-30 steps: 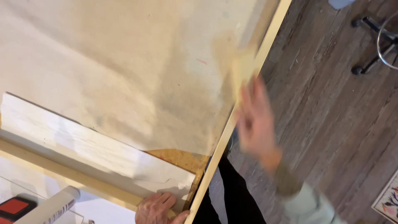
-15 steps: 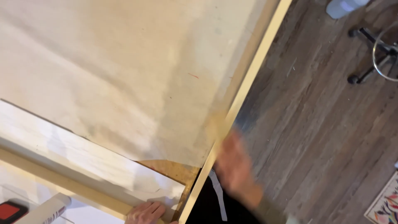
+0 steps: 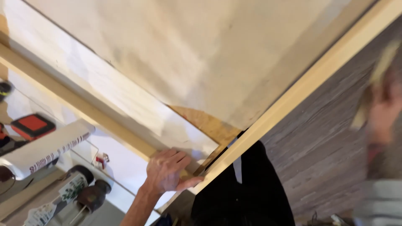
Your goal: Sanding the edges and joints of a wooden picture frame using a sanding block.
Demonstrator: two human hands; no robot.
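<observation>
Plywood, pale and broad, fills most of the view, edged by a light wooden frame that runs up to the right. The left hand lies flat on the near corner of that frame, fingers spread and thumb pressed along the rail, gripping nothing; the flat press looks meant to steady the corner, though that is a judgement. Just above the hand a white sheet covers the panel, and a bare brown patch of board shows where the pale coating stops.

The right hand is off the frame, over the dark plank floor, and badly blurred. It seems to carry a pale yellowish pad or block, but how the grip closes on it cannot be told.

Below the frame, on a lower surface to the left, lies a white tube with dark print along one side. Beside it sits a red and black tool. Nearer the bottom edge stand two small bottles, one with a white label marked in green.
</observation>
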